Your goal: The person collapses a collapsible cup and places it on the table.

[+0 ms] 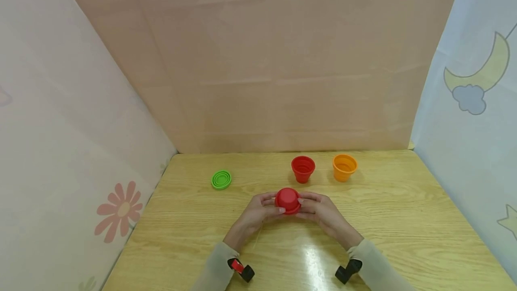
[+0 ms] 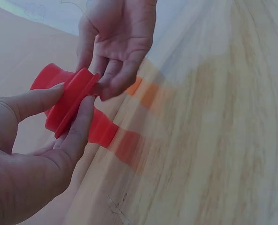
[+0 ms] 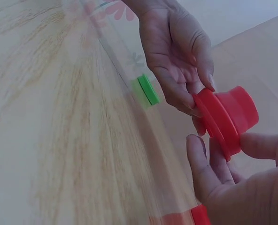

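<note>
Pale sleeves (image 1: 216, 266) are lying nearest; both half-closed hands (image 1: 254, 213) are pinching a part-folded red cup (image 1: 288, 199) above the middle of the desk (image 1: 404, 219). They're apparently working its folds, the next move probably calling for even pressure.

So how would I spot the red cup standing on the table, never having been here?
On the wooden table, look near the far edge, beyond the left hand and right hand. The red cup stands there, left of the orange cup. Unlike the red piece those hands hold, it's untouched; unlike its orange neighbour, it's red.
</note>
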{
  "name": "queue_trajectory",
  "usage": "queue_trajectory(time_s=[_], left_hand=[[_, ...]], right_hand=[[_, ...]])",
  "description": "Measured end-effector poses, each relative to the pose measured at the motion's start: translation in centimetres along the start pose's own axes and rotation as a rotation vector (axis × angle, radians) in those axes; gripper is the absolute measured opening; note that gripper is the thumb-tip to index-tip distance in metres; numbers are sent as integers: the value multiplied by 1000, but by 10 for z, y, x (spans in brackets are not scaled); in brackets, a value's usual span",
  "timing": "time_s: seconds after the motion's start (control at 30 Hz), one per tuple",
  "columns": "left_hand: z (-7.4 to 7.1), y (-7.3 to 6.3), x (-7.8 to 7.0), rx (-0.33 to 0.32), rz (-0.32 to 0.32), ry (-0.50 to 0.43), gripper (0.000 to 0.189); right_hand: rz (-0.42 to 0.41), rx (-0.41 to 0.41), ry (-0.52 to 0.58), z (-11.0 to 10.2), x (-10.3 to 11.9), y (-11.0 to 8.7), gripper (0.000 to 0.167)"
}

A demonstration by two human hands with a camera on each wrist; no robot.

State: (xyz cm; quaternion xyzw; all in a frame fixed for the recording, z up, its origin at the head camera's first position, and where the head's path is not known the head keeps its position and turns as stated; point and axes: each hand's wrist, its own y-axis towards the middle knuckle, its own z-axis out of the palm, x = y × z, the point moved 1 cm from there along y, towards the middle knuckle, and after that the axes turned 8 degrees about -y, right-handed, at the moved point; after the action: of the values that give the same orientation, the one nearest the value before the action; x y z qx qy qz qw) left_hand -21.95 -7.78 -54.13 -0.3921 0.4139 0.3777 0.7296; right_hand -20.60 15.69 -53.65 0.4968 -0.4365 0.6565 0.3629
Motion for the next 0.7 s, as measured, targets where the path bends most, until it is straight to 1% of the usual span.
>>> queue_trajectory(time_s=[0.13, 0.23, 0.4, 0.6, 0.7], left_hand=[[1, 0, -2, 20, -11, -10, 54], [1, 0, -2, 38, -17, -23, 53], [-1, 0, -1, 63, -17, -45, 51], [-6, -1, 1, 87, -40, -96, 48], [-7, -2, 0, 120, -38, -124, 48]], right_hand=[[12, -2, 16, -1, 0, 0, 44], [5, 10, 34, 0, 0, 0, 42], [-12, 18, 38, 3, -1, -1, 43], [-7, 26, 37, 4, -4, -3, 45], [-13, 30, 45, 5, -4, -3, 44]])
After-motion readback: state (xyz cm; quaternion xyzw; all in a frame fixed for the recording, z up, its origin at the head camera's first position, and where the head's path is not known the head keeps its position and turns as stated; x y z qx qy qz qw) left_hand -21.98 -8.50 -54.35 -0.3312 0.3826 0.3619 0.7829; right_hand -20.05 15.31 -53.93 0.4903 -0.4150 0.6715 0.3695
